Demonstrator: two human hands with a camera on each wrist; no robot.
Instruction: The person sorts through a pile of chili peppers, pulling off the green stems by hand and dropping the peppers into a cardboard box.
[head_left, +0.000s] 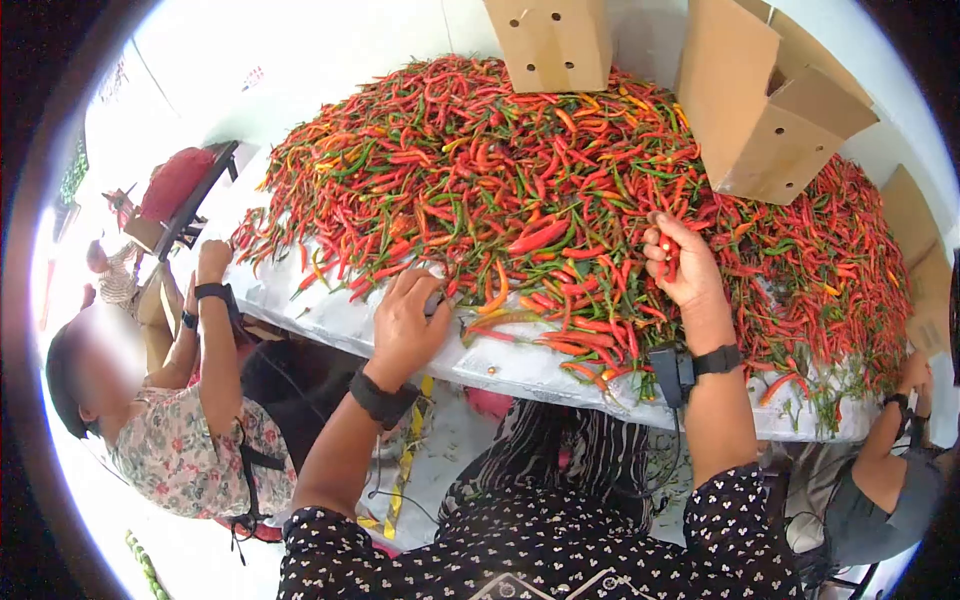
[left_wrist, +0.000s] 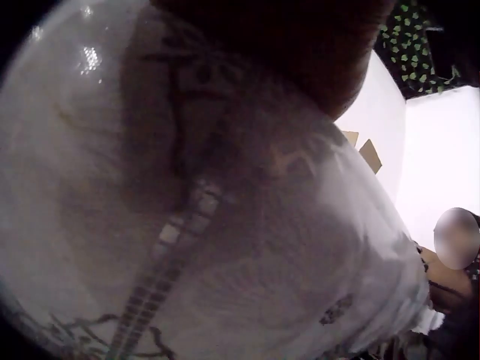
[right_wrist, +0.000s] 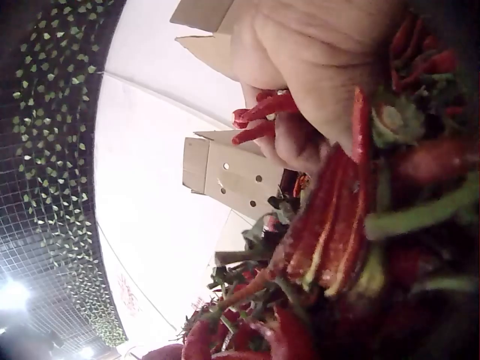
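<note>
Red chillies with some green and orange ones form a wide pile (head_left: pixel 480 190) on a table covered in pale plastic (head_left: pixel 330 315). My right hand (head_left: pixel 685 265) is over the pile, fingers curled in around a few red chillies (right_wrist: pixel 266 120); their ends poke out of the fist in the right wrist view. My left hand (head_left: pixel 408 325) is at the pile's front edge, knuckles up, with a small dark grey object (head_left: pixel 433 303) between thumb and fingers; its kind is unclear. The left wrist view shows mostly the plastic cover (left_wrist: pixel 247 255), and the fingers' work is hidden there.
Cardboard boxes with round holes stand at the back, one in the middle (head_left: pixel 550 45) and one at the right (head_left: pixel 770 120). Another person (head_left: pixel 200 430) sits at the left, arm at the table. A further person's arm (head_left: pixel 890 440) reaches in at the right edge.
</note>
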